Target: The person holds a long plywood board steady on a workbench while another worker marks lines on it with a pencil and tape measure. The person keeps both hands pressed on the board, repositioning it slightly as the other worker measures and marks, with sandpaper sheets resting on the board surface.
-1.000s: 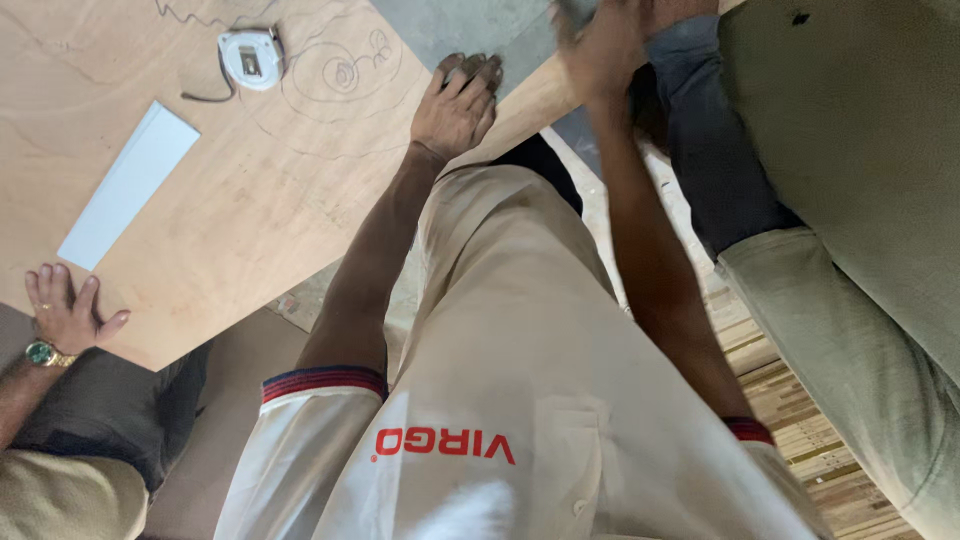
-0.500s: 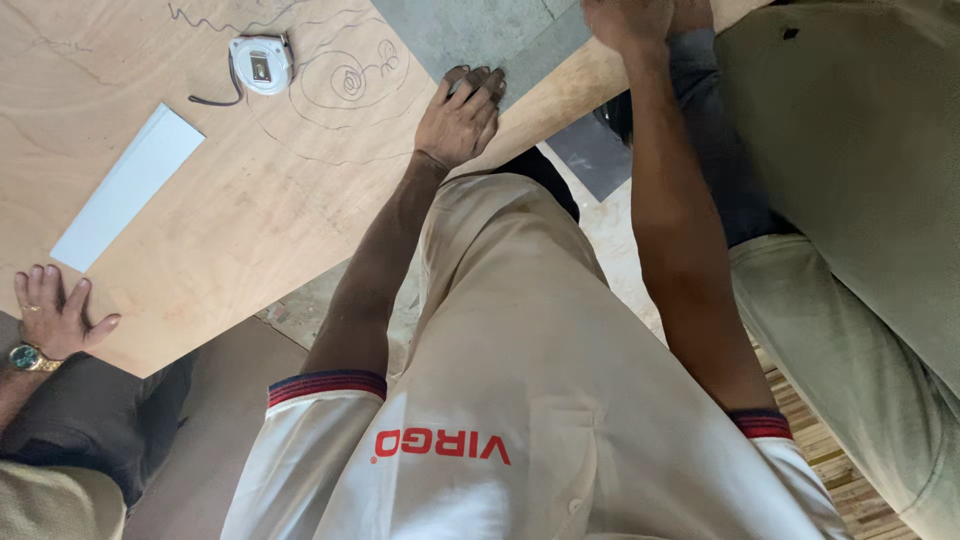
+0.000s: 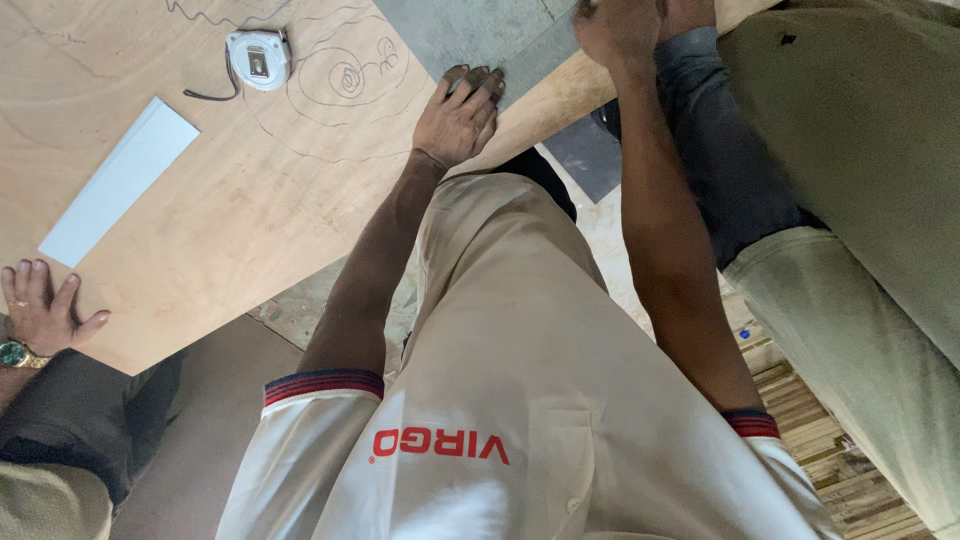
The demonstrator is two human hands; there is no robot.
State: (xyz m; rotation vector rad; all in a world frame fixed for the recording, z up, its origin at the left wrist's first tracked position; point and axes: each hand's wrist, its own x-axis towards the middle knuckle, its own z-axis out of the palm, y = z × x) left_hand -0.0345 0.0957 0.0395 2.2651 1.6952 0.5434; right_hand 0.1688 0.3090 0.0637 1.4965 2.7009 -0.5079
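Nearest to the camera is the person's own pale beige shirt (image 3: 520,400) w/ red-and-blue sleeve cuffs, both arms stretched forward.

The left hand (image 3: 458,115) lies flat, fingers spread open, palm down on the large light-brown plywood sheet (image 3: 250,210), right at the edge where the grey flat laminate sheet (image 3: 470,35) begins. It grips nothing; it only presses. The fingertips touch the grey sheet's border.

The right hand (image 3: 620,25) is further out, at the top edge of the view, resting on the same grey sheet approx. at its right side. It is partly cut off, so I cannot tell if the fingers are closed on something or only pushing.

The grey sheet lies on the plywood, near the top, one corner hanging past the wood edge. To my judgement the work is at the positioning stage: the sheet is laid and held, but no cut or fixing is visible.

Further left on the plywood are a narrow pale-blue strip (image 3: 118,180) and a white tape measure (image 3: 258,60), beside pencil scribbles. At far left a co-worker's hand (image 3: 42,310) w/ a wristwatch rests open on the plywood, well apart.
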